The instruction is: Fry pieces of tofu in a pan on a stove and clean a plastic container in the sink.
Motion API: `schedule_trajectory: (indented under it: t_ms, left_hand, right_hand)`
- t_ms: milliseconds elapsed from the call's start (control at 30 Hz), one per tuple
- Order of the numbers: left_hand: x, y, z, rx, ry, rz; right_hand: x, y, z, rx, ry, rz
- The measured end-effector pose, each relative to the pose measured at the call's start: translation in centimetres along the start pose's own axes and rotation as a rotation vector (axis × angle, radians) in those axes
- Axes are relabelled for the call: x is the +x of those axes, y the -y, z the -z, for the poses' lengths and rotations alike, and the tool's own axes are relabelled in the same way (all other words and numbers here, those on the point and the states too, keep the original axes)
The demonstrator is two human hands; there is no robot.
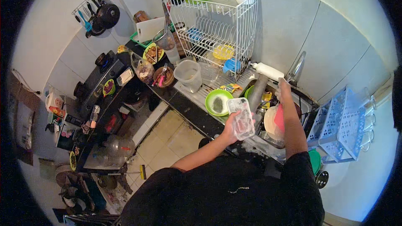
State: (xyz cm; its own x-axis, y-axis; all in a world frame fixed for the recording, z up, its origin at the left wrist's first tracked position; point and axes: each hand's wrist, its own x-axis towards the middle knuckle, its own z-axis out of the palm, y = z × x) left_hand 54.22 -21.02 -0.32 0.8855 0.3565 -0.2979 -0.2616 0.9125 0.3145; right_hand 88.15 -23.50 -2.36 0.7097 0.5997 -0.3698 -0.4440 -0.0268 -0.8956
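Observation:
My left hand (232, 127) holds a clear plastic food container (241, 119) with whitish suds on it, tilted above the sink's front edge. My right hand (283, 91) is raised over the sink, its fingers curled at the lower end of the metal faucet (296, 67). Whether they close around it is hard to see. A white bottle (268, 71) lies behind that hand. Beneath my right forearm, the sink holds a cream-coloured dish (270, 122) and a red item (279, 120). Left of the container sits a green bowl (210, 103) with foam and a dark scouring pad (218, 104).
A white wire dish rack (240, 34) stands against the wall. On the drainboard are a clear plastic tub (188, 77) and a grey cylinder (258, 91) leaning into the sink. A blue plastic rack (340, 128) with glass mugs stands at right. A stove (100, 69) is far left.

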Motion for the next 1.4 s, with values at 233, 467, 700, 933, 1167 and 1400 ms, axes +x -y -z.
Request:
schedule_trajectory:
  t_ms: [233, 467, 700, 933, 1167, 1400]
  left_hand:
    - [2.2, 1.5, -1.0, 0.014, 0.040, 0.122]
    - [1.7, 0.8, 0.8, 0.036, 0.016, 0.086]
    - [0.6, 0.2, 0.0, 0.012, 0.004, 0.094]
    - [-0.2, -0.2, -0.1, 0.092, -0.007, 0.032]
    - [-0.6, -0.7, 0.4, 0.015, -0.016, 0.012]
    - [0.0, -0.4, 0.3, -0.100, 0.024, 0.075]
  right_hand:
    - [2.9, -1.2, 4.9, -0.862, -0.150, 0.494]
    - [0.0, -0.2, 2.8, -1.106, 0.034, 0.770]
    - [1.0, 1.2, 2.0, -1.480, 0.014, 0.790]
    - [5.6, -0.7, 2.9, -1.392, -0.163, 0.577]
    - [0.2, -0.2, 1.3, -0.088, 0.142, 0.024]
    - [-6.2, 1.7, 4.4, -0.815, 0.254, 0.360]
